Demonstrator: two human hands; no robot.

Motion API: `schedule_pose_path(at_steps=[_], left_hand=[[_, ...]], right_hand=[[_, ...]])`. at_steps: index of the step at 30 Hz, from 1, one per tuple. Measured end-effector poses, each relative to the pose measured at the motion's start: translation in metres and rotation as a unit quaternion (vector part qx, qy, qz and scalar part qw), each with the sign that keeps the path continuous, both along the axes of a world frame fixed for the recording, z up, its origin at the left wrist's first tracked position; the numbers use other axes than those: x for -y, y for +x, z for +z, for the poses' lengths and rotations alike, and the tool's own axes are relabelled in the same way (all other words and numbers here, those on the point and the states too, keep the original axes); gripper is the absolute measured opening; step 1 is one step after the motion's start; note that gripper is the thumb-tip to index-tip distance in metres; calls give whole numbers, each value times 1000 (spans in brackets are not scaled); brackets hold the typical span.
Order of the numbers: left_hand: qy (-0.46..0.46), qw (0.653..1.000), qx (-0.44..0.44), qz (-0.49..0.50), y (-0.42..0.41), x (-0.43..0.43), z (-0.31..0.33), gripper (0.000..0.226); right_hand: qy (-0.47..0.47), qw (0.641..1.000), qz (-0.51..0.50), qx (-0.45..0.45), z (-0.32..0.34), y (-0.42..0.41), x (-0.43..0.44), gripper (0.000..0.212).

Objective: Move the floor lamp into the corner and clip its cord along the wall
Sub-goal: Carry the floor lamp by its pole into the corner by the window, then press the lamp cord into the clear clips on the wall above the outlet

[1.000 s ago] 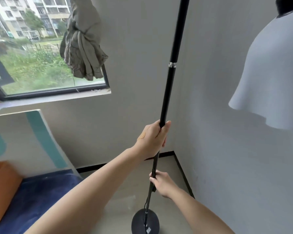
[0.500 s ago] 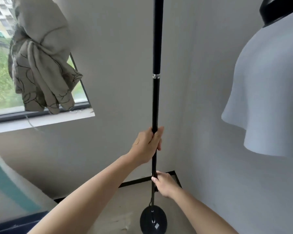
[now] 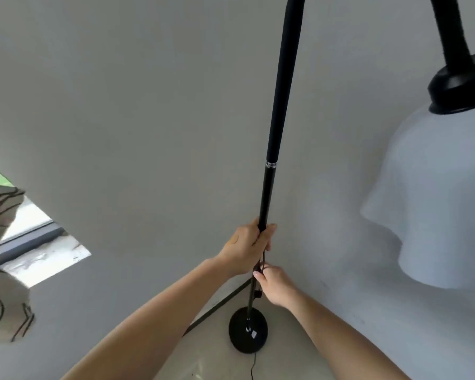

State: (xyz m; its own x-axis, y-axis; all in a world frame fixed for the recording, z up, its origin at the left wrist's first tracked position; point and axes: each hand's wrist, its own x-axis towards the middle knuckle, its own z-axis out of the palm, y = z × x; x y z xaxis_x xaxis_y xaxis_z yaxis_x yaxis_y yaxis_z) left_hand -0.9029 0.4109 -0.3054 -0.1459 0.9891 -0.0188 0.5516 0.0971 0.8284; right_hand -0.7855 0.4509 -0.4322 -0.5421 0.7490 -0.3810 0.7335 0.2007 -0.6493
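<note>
A black floor lamp pole (image 3: 279, 113) rises through the middle of the view, leaning slightly right. Its round black base (image 3: 248, 333) rests on the floor close to the room corner. The white bell-shaped shade (image 3: 439, 198) hangs at the right from a black neck. My left hand (image 3: 247, 246) is wrapped around the pole at mid height. Just below it, my right hand (image 3: 274, 286) grips the thin lower pole beside a small black switch. A thin black cord (image 3: 253, 366) trails from the base toward me across the floor.
Two grey walls meet behind the lamp, with a dark skirting strip (image 3: 217, 305) along the left wall's foot. A window sill (image 3: 47, 260) and a knotted patterned curtain (image 3: 0, 259) are at the far left. The floor (image 3: 220, 363) is pale and glossy.
The view has swung right and upward, so the window slid toward the left edge. The lamp base now sits nearer the corner. Both hands keep their hold on the pole.
</note>
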Motion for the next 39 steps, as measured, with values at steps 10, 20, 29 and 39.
schedule_pose_path(at_steps=[10, 20, 29, 39], left_hand=[[-42, 999, -13, 22, -44, -34, -16, 47], [-41, 999, -12, 3, -49, -28, -29, 40], [-5, 1000, -11, 26, -52, -41, -38, 47], [-78, 988, 15, 134, -31, -23, -66, 62]], right_hand=[[-19, 999, -11, 25, -19, -51, -28, 36], [26, 999, -44, -9, -27, -12, -12, 32], [8, 980, -118, 162, -55, 115, 26, 32], [91, 975, -177, 101, -32, 154, 65, 27]])
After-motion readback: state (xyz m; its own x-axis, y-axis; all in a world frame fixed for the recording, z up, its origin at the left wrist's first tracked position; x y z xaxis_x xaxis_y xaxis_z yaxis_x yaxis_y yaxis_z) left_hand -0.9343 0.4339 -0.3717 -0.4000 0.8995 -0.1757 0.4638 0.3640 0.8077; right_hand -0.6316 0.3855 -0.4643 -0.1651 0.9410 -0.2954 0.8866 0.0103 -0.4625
